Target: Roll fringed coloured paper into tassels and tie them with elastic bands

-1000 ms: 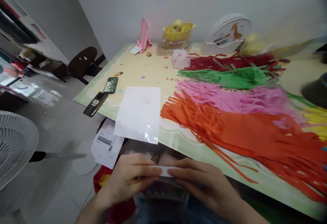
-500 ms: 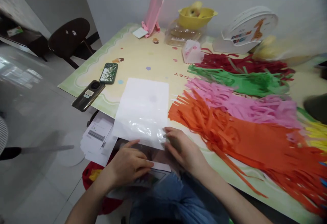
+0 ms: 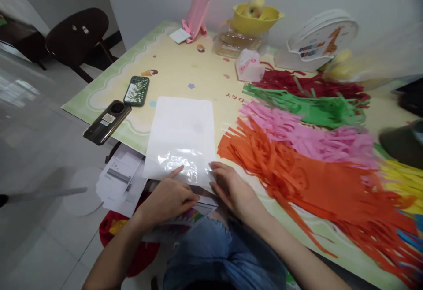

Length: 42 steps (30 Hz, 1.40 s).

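A white sheet in a shiny clear plastic sleeve lies on the table, its lower end reaching the front edge. My left hand rests over that lower end, index finger stretched onto the plastic, its other fingers partly bent and partly hidden. At the lower right corner, my right hand pinches the sleeve's edge between thumb and fingers. Below my hands, a printed sheet with colourful pictures lies partly over my lap. Light glares off the wrinkled plastic.
Fringed orange paper, pink paper, green paper and dark red paper lie to the right. Two phones, one black and one patterned, sit at the left edge. Labelled papers stick out below the tabletop.
My left hand has moved up slightly, its index finger now on the shiny plastic. My right hand stays at the corner. More of the colourful printed sheet shows below. The view has shifted a little.
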### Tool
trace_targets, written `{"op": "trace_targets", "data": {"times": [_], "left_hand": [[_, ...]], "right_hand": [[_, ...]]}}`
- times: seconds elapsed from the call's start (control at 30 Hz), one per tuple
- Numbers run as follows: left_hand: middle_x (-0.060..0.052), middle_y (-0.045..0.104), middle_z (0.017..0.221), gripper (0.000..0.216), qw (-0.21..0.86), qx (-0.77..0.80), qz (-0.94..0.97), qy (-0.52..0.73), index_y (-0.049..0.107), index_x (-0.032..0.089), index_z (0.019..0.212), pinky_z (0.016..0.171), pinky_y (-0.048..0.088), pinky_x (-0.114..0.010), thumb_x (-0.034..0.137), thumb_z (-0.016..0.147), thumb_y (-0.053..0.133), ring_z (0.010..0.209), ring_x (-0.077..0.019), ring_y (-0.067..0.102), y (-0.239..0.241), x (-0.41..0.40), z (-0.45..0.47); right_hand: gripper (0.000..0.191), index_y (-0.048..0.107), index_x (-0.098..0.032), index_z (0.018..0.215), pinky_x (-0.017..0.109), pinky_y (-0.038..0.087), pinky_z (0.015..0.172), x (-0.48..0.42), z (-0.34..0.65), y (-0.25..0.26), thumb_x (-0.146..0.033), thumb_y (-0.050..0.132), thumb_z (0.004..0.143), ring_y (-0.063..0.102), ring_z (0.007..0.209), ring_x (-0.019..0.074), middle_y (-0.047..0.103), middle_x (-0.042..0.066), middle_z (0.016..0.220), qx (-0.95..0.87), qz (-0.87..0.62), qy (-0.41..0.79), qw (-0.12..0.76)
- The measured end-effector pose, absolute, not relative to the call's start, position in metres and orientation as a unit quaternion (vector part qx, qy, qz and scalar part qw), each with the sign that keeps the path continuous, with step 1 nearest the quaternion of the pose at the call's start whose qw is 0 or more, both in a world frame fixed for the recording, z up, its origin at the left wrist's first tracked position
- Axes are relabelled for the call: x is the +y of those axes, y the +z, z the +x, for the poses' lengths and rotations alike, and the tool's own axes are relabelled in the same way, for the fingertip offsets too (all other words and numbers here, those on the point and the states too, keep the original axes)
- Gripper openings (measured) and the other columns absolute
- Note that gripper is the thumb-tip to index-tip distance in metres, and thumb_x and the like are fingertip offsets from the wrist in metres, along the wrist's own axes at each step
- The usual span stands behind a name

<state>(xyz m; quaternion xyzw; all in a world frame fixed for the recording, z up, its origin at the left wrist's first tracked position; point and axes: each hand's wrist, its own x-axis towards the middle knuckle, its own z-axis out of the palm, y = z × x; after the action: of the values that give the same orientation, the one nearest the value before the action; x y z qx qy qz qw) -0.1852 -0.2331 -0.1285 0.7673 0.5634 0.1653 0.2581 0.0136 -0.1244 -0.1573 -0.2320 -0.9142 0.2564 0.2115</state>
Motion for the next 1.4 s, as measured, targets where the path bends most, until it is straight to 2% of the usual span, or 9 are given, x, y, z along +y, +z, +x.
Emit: {"op": "trace_targets", "data": {"times": [0.23,0.47,0.53,0.7,0.97,1.07,1.23,1.4], "left_hand": [[0.005,0.074,0.076,0.021,0.253,0.570,0.762,0.173,0.074,0.024,0.092,0.119,0.016,-0.038,0.027,0.092,0.053,0.070,-0.0085,0.066,-0.133,-0.234,-0.185],[0.005,0.073,0.076,0.022,0.242,0.563,0.769,0.183,0.073,0.025,0.091,0.118,0.017,-0.043,0.026,0.092,0.051,0.071,-0.0106,0.066,-0.137,-0.235,-0.184],[0.005,0.074,0.078,0.022,0.243,0.562,0.770,0.180,0.073,0.025,0.089,0.119,0.015,-0.042,0.026,0.092,0.051,0.073,-0.0105,0.066,-0.137,-0.235,-0.184],[0.006,0.074,0.078,0.022,0.238,0.565,0.772,0.167,0.073,0.024,0.083,0.119,0.010,-0.040,0.024,0.091,0.052,0.075,-0.0102,0.067,-0.135,-0.236,-0.178],[0.004,0.070,0.071,0.021,0.200,0.563,0.785,0.164,0.072,0.022,0.083,0.120,0.007,-0.045,0.030,0.090,0.054,0.069,-0.0118,0.065,-0.139,-0.251,-0.157],[0.004,0.073,0.078,0.020,0.201,0.589,0.762,0.180,0.072,0.022,0.091,0.120,0.005,-0.047,0.028,0.091,0.054,0.072,-0.0114,0.066,-0.133,-0.253,-0.169],[0.005,0.074,0.077,0.022,0.205,0.634,0.724,0.179,0.074,0.023,0.090,0.120,0.009,-0.044,0.028,0.092,0.053,0.072,-0.0101,0.066,-0.132,-0.247,-0.194],[0.007,0.075,0.078,0.018,0.208,0.634,0.724,0.173,0.073,0.024,0.087,0.121,0.007,-0.044,0.025,0.089,0.056,0.074,-0.0097,0.067,-0.141,-0.245,-0.196]], "right_hand": [[0.026,0.044,-0.020,0.118,0.036,0.055,0.085,-0.136,0.012,-0.162,-0.012,0.047,0.093,0.058,0.106,0.0214,0.056,0.013,0.114,-0.914,-0.230,0.235,0.237],[0.023,0.048,-0.019,0.115,0.033,0.055,0.080,-0.142,0.008,-0.160,-0.013,0.039,0.095,0.060,0.097,0.0198,0.055,0.012,0.110,-0.914,-0.252,0.252,0.194],[0.022,0.049,-0.019,0.114,0.034,0.055,0.083,-0.140,0.004,-0.157,-0.013,0.041,0.094,0.060,0.099,0.0202,0.057,0.012,0.109,-0.916,-0.242,0.254,0.194],[0.026,0.050,-0.020,0.119,0.042,0.052,0.094,-0.133,-0.008,-0.154,-0.017,0.045,0.094,0.056,0.114,0.0234,0.056,0.014,0.126,-0.930,-0.195,0.241,0.198],[0.025,0.052,-0.019,0.118,0.043,0.053,0.091,-0.125,-0.008,-0.162,-0.021,0.045,0.094,0.061,0.109,0.0244,0.061,0.014,0.121,-0.947,-0.186,0.197,0.173],[0.028,0.049,-0.017,0.120,0.044,0.053,0.089,-0.113,-0.008,-0.159,-0.022,0.042,0.093,0.061,0.108,0.0266,0.062,0.016,0.118,-0.950,-0.198,0.173,0.166],[0.030,0.049,-0.014,0.121,0.042,0.056,0.083,-0.101,-0.022,-0.144,-0.022,0.044,0.092,0.064,0.099,0.0265,0.064,0.016,0.111,-0.953,-0.222,0.156,0.136],[0.038,0.048,-0.012,0.130,0.046,0.051,0.096,-0.107,-0.048,-0.149,-0.017,0.043,0.092,0.056,0.121,0.0273,0.059,0.018,0.128,-0.961,-0.156,0.152,0.169]]}}
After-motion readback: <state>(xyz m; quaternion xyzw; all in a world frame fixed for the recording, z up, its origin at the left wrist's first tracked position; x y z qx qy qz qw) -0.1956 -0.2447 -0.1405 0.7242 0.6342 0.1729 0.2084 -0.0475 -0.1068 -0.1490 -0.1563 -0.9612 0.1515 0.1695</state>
